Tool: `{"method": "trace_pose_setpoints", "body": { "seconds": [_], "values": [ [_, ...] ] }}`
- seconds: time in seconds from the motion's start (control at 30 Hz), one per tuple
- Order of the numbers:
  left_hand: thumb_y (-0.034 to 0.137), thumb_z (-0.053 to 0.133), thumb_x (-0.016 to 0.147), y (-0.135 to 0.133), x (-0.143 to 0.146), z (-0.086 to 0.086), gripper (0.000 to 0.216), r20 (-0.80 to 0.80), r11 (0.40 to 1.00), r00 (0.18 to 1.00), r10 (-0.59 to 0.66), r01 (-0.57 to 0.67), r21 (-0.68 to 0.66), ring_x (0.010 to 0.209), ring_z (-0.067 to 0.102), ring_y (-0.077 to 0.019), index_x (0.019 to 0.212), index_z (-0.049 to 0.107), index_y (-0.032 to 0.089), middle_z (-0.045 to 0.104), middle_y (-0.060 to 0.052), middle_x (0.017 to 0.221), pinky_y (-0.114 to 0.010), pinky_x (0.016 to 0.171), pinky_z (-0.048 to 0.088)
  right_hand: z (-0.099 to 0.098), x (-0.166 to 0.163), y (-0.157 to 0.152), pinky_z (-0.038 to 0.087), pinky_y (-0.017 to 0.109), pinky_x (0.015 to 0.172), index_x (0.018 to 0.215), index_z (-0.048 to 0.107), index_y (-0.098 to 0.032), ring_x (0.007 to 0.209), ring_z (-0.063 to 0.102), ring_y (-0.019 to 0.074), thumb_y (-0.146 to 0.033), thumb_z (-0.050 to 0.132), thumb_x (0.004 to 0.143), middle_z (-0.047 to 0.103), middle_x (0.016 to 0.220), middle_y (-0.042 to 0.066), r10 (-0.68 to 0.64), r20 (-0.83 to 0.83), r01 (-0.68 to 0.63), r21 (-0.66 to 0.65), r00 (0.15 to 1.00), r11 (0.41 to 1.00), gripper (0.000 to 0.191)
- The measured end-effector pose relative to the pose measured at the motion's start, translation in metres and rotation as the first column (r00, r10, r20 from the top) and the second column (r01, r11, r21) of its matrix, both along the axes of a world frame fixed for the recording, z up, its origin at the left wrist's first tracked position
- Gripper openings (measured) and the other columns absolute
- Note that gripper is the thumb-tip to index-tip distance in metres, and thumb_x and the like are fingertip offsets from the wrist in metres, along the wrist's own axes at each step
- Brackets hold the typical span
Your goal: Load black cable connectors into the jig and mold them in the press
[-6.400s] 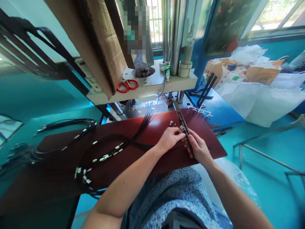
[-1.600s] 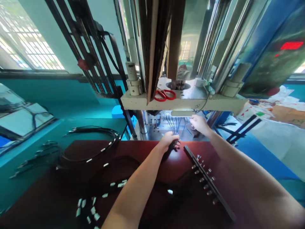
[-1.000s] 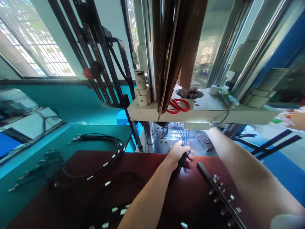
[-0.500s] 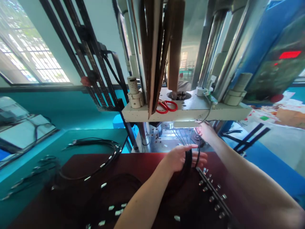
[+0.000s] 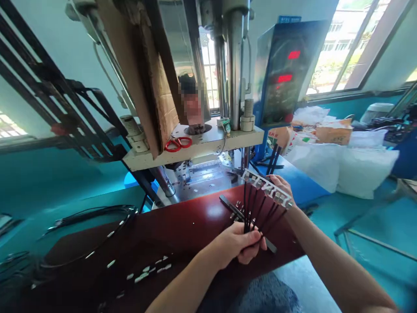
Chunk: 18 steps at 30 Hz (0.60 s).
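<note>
Since the earlier frame, both hands had come back from under the press: my left hand [image 5: 239,245] closed on the black cables [image 5: 257,213] above the bench's [image 5: 182,226] near edge, my right hand [image 5: 282,187] gripping their connector strip [image 5: 265,188], beside the black bar [image 5: 232,208].

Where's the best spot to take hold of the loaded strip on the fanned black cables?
Probably the strip's two ends, pinching its long edges from the right side, where the right hand already is. It is long, narrow and tilted, with connectors along it and cables fanning down to the left hand, so the middle and underside are crowded.
</note>
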<state>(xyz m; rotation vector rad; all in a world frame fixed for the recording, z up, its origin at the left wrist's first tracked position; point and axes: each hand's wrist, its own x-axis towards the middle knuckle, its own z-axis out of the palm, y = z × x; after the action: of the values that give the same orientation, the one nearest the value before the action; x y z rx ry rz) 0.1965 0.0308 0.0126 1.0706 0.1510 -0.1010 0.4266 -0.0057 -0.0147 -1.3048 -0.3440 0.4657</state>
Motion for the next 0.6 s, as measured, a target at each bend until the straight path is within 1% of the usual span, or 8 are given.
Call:
{"method": "trace_pose_setpoints", "body": {
  "seconds": [0.07, 0.17, 0.27, 0.33, 0.4, 0.47, 0.53, 0.6],
  "values": [
    [0.050, 0.059, 0.077, -0.010, -0.007, 0.001, 0.039, 0.019, 0.994, 1.000, -0.007, 0.005, 0.108, 0.037, 0.027, -0.0040, 0.075, 0.056, 0.011, 0.035, 0.007, 0.044, -0.020, 0.038, 0.017, -0.004, 0.000, -0.025, 0.043, 0.025, 0.039, 0.072, 0.057, -0.020, 0.045, 0.052, 0.0133, -0.042, 0.067, 0.059, 0.058, 0.058, 0.000, -0.019, -0.006, 0.019, 0.003, 1.000, 1.000, 0.027],
    [0.053, 0.056, 0.078, -0.015, -0.009, 0.002, 0.041, 0.036, 0.977, 0.999, 0.040, -0.047, 0.209, 0.037, 0.027, -0.0041, 0.076, 0.055, 0.012, 0.036, 0.007, 0.044, -0.021, 0.039, 0.017, -0.012, -0.003, -0.056, 0.044, 0.026, 0.041, 0.075, 0.058, -0.020, 0.047, 0.054, 0.0142, -0.044, 0.067, 0.059, 0.060, 0.061, 0.000, -0.045, -0.027, 0.045, 0.010, 0.999, 0.999, 0.030],
    [0.056, 0.056, 0.076, -0.015, -0.005, 0.003, 0.045, 0.007, 0.963, 0.999, 0.051, -0.051, 0.266, 0.037, 0.028, -0.0041, 0.075, 0.055, 0.012, 0.036, 0.007, 0.044, -0.022, 0.040, 0.017, -0.020, -0.005, -0.081, 0.049, 0.029, 0.049, 0.085, 0.059, -0.020, 0.055, 0.059, 0.0168, -0.040, 0.070, 0.059, 0.063, 0.069, 0.001, 0.065, 0.005, -0.065, -0.043, 0.998, 0.997, 0.034],
    [0.058, 0.056, 0.075, -0.016, -0.004, 0.004, 0.046, -0.002, 0.957, 0.998, 0.057, -0.054, 0.285, 0.037, 0.028, -0.0042, 0.075, 0.055, 0.012, 0.037, 0.007, 0.045, -0.022, 0.040, 0.018, -0.027, -0.004, -0.093, 0.051, 0.033, 0.059, 0.091, 0.060, -0.021, 0.062, 0.061, 0.0192, -0.037, 0.069, 0.061, 0.065, 0.074, 0.002, 0.164, 0.141, -0.138, -0.177, 0.976, 0.974, 0.035],
    [0.057, 0.055, 0.076, -0.016, -0.004, 0.005, 0.046, 0.005, 0.950, 0.998, 0.061, -0.059, 0.307, 0.038, 0.029, -0.0044, 0.076, 0.055, 0.011, 0.038, 0.006, 0.046, -0.022, 0.040, 0.019, -0.037, -0.001, -0.103, 0.050, 0.037, 0.069, 0.090, 0.062, -0.021, 0.070, 0.061, 0.0211, -0.035, 0.064, 0.065, 0.065, 0.079, 0.003, 0.223, 0.383, -0.085, -0.345, 0.897, 0.935, 0.028],
    [0.056, 0.054, 0.077, -0.017, -0.005, 0.006, 0.045, 0.009, 0.944, 0.999, 0.049, -0.049, 0.325, 0.038, 0.031, -0.0046, 0.077, 0.055, 0.011, 0.040, 0.006, 0.046, -0.022, 0.041, 0.020, -0.045, 0.002, -0.110, 0.047, 0.040, 0.077, 0.081, 0.065, -0.020, 0.079, 0.059, 0.0231, -0.034, 0.058, 0.070, 0.063, 0.084, 0.005, 0.274, 0.615, 0.047, -0.453, 0.740, 0.890, 0.019],
    [0.056, 0.053, 0.078, -0.017, -0.005, 0.006, 0.045, -0.002, 0.938, 0.999, 0.039, -0.036, 0.344, 0.039, 0.031, -0.0047, 0.078, 0.056, 0.011, 0.040, 0.006, 0.046, -0.022, 0.041, 0.020, -0.047, 0.003, -0.115, 0.044, 0.043, 0.083, 0.077, 0.066, -0.020, 0.089, 0.056, 0.0262, -0.032, 0.055, 0.072, 0.061, 0.089, 0.008, 0.340, 0.741, 0.160, -0.513, 0.579, 0.843, 0.017],
    [0.056, 0.053, 0.078, -0.017, -0.006, 0.006, 0.045, -0.026, 0.932, 0.999, 0.033, -0.022, 0.362, 0.039, 0.032, -0.0048, 0.079, 0.056, 0.011, 0.041, 0.006, 0.046, -0.022, 0.042, 0.020, -0.035, -0.001, -0.118, 0.042, 0.045, 0.085, 0.081, 0.067, -0.020, 0.095, 0.053, 0.0292, -0.034, 0.054, 0.073, 0.061, 0.094, 0.010, 0.357, 0.787, 0.226, -0.519, 0.503, 0.824, 0.020]
  ]
}}
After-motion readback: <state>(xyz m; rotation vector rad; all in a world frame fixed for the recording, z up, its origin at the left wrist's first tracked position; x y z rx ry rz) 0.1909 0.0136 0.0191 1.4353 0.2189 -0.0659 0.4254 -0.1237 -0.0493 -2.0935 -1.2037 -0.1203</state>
